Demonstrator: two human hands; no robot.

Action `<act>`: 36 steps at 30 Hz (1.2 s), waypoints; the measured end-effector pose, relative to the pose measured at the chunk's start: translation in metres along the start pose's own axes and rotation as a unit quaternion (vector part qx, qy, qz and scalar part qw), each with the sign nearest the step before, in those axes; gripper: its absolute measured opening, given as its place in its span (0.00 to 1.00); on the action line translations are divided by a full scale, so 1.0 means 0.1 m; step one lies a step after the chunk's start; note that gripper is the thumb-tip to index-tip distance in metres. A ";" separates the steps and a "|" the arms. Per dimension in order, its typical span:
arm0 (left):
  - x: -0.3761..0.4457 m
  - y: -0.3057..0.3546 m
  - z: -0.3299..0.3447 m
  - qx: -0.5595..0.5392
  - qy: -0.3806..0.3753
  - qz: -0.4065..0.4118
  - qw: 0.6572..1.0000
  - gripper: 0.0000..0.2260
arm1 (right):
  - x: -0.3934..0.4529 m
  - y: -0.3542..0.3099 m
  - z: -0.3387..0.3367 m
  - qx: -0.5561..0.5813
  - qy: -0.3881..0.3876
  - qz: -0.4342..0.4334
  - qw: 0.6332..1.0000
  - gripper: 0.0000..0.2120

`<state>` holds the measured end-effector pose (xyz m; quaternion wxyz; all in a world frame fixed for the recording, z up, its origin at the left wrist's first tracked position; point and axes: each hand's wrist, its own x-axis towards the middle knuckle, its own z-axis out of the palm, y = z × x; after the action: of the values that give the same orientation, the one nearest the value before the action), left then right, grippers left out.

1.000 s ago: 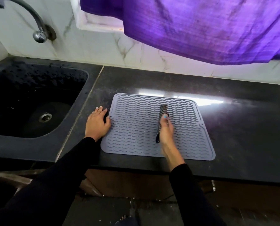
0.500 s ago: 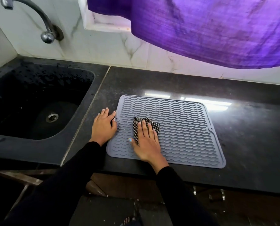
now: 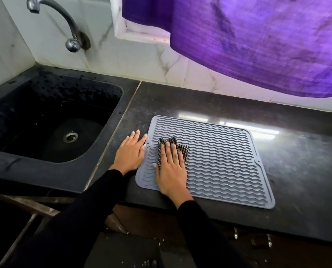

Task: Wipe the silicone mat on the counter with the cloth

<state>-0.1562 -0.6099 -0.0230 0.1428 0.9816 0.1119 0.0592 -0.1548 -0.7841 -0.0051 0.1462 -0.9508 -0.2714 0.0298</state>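
The right hand (image 3: 171,171) is pressing flat, fingers straight, on the checked cloth (image 3: 182,150), which is lying on the near-left part of the grey silicone mat (image 3: 219,161) on the dark counter (image 3: 296,171). The left hand (image 3: 131,153) is resting spread just beside it, fingertips touching the mat's edge. Further left, the black sink (image 3: 45,122) is showing only its drain (a tap (image 3: 64,24) is arching above). A purple curtain (image 3: 258,45) is hanging beyond.

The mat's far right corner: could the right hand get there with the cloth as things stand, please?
Probably yes. The right hand presses the cloth flat near the mat's left edge, and nothing lies on the ridges between it and that corner.
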 end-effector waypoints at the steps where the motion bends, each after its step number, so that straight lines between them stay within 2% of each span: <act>1: 0.00 0.00 0.01 0.005 0.001 0.000 1.000 0.28 | -0.01 0.00 0.01 -0.019 -0.002 -0.002 1.000 0.32; 3: 0.01 0.00 0.03 0.009 0.004 0.001 1.000 0.30 | 0.06 0.03 -0.01 -0.015 -0.032 -0.008 0.999 0.35; 8: 0.01 0.00 0.08 0.027 0.020 0.008 0.999 0.29 | 0.26 0.04 -0.21 0.011 -0.187 0.022 0.982 0.33; 12: 0.02 -0.02 0.09 0.034 0.027 0.015 0.999 0.30 | 0.39 0.09 -0.24 0.100 -0.239 0.034 0.965 0.32; 13: 0.01 -0.01 0.09 0.033 0.022 0.014 0.999 0.30 | 0.40 0.11 -0.25 0.151 -0.235 0.042 0.959 0.31; 14: 0.02 -0.01 0.08 0.032 0.017 0.014 0.999 0.31 | 0.43 0.15 -0.29 0.255 -0.230 0.059 0.937 0.28; 15: 0.01 0.00 0.07 0.029 0.016 0.014 0.999 0.32 | 0.44 0.17 -0.38 0.411 -0.224 0.091 0.879 0.25; 16: 0.00 0.01 0.06 0.025 0.015 0.012 0.999 0.32 | 0.45 0.20 -0.46 0.568 -0.210 0.125 0.786 0.22; 17: -0.01 0.01 0.05 0.022 0.015 0.010 1.000 0.33 | 0.47 0.22 -0.56 0.673 -0.165 0.161 0.703 0.20; 18: -0.01 0.02 0.04 0.018 0.015 0.007 1.000 0.33 | 0.53 0.24 -0.61 0.716 -0.109 0.186 0.664 0.19; 19: -0.01 0.02 0.04 0.014 0.016 0.005 1.000 0.33 | 0.60 0.23 -0.64 0.692 -0.056 0.190 0.694 0.18; 20: -0.01 0.02 0.03 0.010 0.017 0.004 1.000 0.33 | 0.65 0.19 -0.63 0.609 -0.016 0.179 0.773 0.18; 21: -0.02 0.02 0.02 0.004 0.019 0.002 1.000 0.33 | 0.66 0.14 -0.57 0.491 0.000 0.151 0.858 0.22; 22: -0.02 0.02 0.02 -0.001 0.020 0.001 1.000 0.33 | 0.63 0.06 -0.46 0.359 -0.003 0.110 0.927 0.26; 23: -0.03 0.02 0.01 -0.006 0.023 0.000 1.000 0.33 | 0.54 -0.03 -0.32 0.246 -0.020 0.070 0.966 0.29; 24: -0.03 0.03 0.01 -0.009 0.026 -0.002 1.000 0.33 | 0.45 -0.08 -0.16 0.151 -0.039 0.037 0.987 0.30; 26: -0.04 0.04 0.00 -0.006 0.036 0.000 0.999 0.31 | 0.24 -0.16 0.03 0.020 -0.016 -0.014 1.000 0.34; 28: -0.03 0.04 0.01 0.002 0.039 0.002 0.999 0.30 | 0.22 -0.16 0.08 -0.021 -0.003 -0.024 0.999 0.39; 32: -0.01 0.02 0.04 0.007 0.042 0.009 0.999 0.30 | 0.32 -0.12 0.04 -0.032 -0.049 -0.036 0.998 0.42; 34: 0.00 0.01 0.05 0.008 0.044 0.012 0.999 0.29 | 0.37 -0.09 0.02 -0.028 -0.079 -0.038 0.996 0.38; 36: 0.00 0.01 0.06 0.005 0.043 0.012 0.999 0.29 | 0.42 -0.06 -0.02 0.033 -0.122 -0.021 0.992 0.32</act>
<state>-0.1556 -0.6120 -0.0282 0.1324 0.9802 0.1061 0.1024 -0.1222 -0.7577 -0.0008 0.1439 -0.9290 -0.3056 0.1514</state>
